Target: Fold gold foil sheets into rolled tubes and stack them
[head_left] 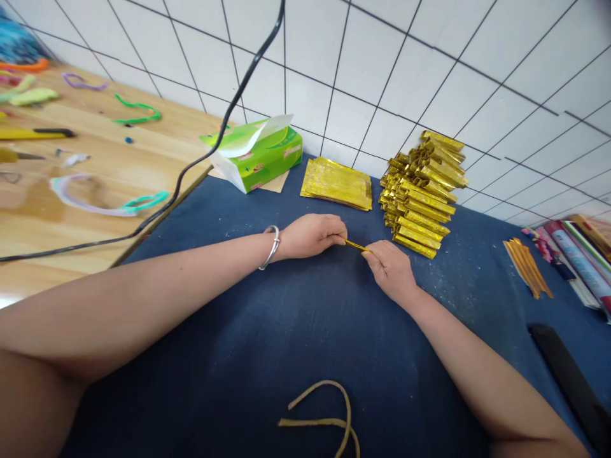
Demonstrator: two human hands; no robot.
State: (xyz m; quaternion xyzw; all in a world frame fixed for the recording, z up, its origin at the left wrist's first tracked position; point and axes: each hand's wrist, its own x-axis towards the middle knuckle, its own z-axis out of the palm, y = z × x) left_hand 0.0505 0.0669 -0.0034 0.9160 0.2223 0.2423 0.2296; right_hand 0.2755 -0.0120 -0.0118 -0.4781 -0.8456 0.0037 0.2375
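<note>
My left hand (pixel 316 235), with a silver bangle at the wrist, pinches one end of a thin gold strip (pixel 356 245). The other end is pinched by my right hand (pixel 390 268), so the strip spans the short gap between them. Just behind the hands lies a flat stack of gold foil sheets (pixel 337 183). A tall pile of folded gold foil pieces (pixel 422 197) stands behind my right hand. Nearer to me, a tan cord (pixel 347 407) lies curved on the dark blue cloth (pixel 286 331).
A green tissue box (pixel 267 156) stands at the back left. A black cable (pixel 200 162) crosses the left side above a wooden table (pixel 176 137) with pipe-cleaner pieces. At right are brown strips (pixel 529 268), books (pixel 585 257) and a long black object (pixel 568 381). A tiled wall (pixel 315 57) rises behind.
</note>
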